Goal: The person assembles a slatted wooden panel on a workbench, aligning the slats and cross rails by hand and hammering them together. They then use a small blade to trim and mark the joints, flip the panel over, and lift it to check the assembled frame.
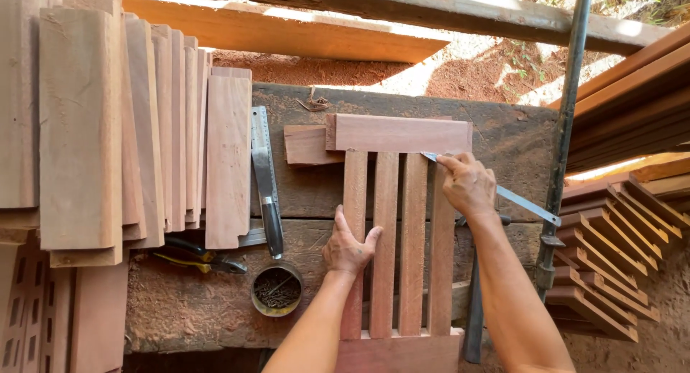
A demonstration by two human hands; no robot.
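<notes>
Four slats (399,236), two hands (348,247), one tin (277,290)

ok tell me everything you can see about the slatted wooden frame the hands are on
The slatted frame is reddish-brown bare wood: four upright slats set side by side with narrow gaps, capped by a crosspiece at the far end and another at the near edge. It lies flat on the rough workbench. The left hand presses on the leftmost slats; the right hand holds a metal ruler at its top right corner.

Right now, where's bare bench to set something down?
Bare workbench right of the slatted frame, up to the metal pole. Another patch between the nail tin and left hand. Crowded left: stacked boards, square, pliers.
</notes>
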